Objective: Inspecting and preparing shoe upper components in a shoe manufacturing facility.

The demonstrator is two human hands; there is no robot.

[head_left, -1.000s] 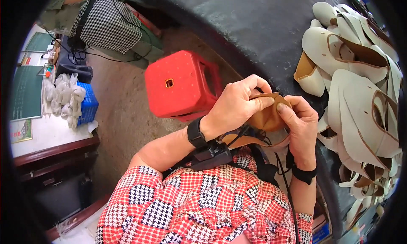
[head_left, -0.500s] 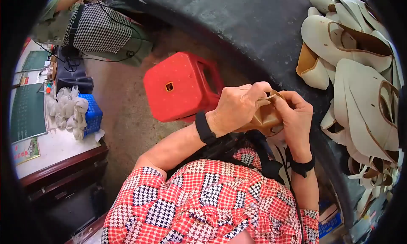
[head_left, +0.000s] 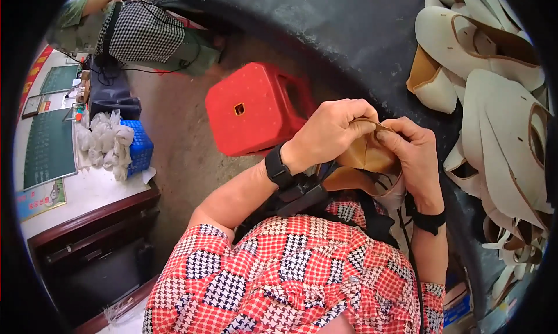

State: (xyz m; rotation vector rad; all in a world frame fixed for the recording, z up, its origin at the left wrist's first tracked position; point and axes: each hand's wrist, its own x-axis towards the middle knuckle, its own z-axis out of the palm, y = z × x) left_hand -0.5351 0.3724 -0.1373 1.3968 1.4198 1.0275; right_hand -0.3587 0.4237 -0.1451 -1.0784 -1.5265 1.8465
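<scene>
Between my hands is a shoe upper [head_left: 363, 154] of thin leather, tan on the inside and pale outside. My left hand [head_left: 337, 128] pinches its top edge with thumb and bent fingers. Close beside it, my right hand [head_left: 412, 154] grips the same edge between thumb and fingers. The upper hangs open below the fingers, in front of my chest. On the black-covered table [head_left: 343, 38] to the right lies a pile of pale shoe uppers [head_left: 494, 125] with tan linings, heaped loosely.
A red plastic stool [head_left: 253, 110] stands on the floor ahead. At the left, a white-topped desk [head_left: 87, 200] holds a blue basket [head_left: 139, 145] and white plastic bags [head_left: 104, 142]. Another person in a checked apron [head_left: 145, 35] is at the far left.
The upper has opened out more, showing more of its tan inside. Both hands have shifted slightly while still pinching its edge. The whole view has swung a little.
</scene>
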